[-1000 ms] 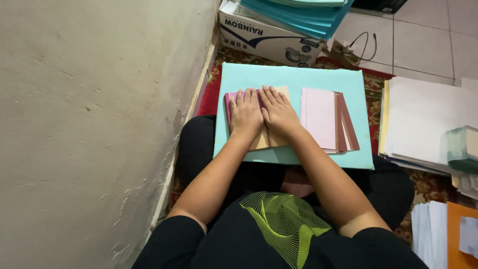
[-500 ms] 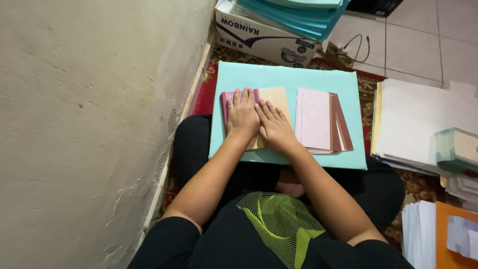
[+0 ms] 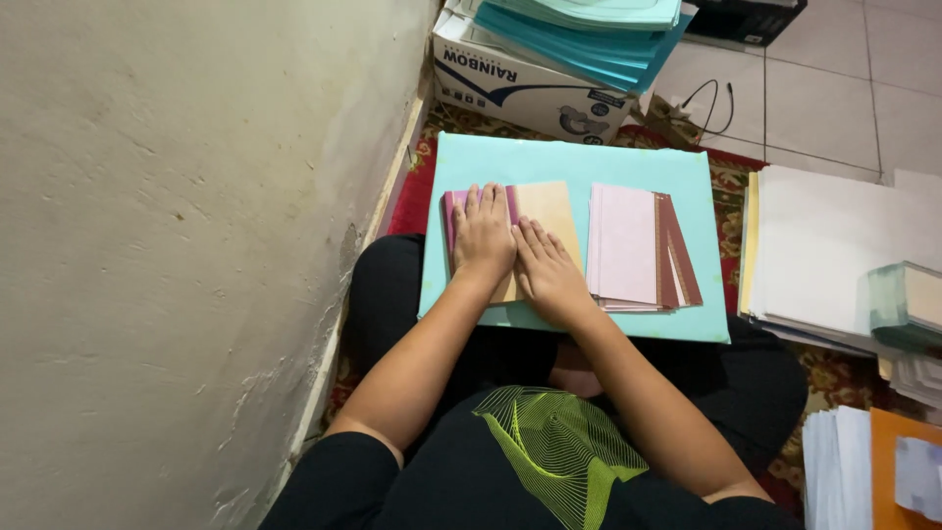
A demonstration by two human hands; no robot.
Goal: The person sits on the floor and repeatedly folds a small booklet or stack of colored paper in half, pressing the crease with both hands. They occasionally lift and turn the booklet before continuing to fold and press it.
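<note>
I sit cross-legged with a light turquoise board (image 3: 589, 162) across my lap. On its left part lies a tan card with a maroon edge (image 3: 548, 208). My left hand (image 3: 483, 236) rests flat on the card's left side, fingers stretched forward. My right hand (image 3: 548, 270) lies flat beside it on the card's lower middle, fingers apart. Neither hand grips anything. To the right on the board sits a stack of pale pink and maroon cards (image 3: 638, 247), a little apart from my right hand.
A plaster wall (image 3: 196, 245) runs along the left. A cardboard box (image 3: 530, 88) with teal folders (image 3: 589, 34) on top stands beyond the board. White paper stacks (image 3: 834, 255) and an orange folder (image 3: 908, 471) lie at the right on a patterned rug.
My right hand has slid down and back toward me on the tan card. The left hand stays flat in place.
</note>
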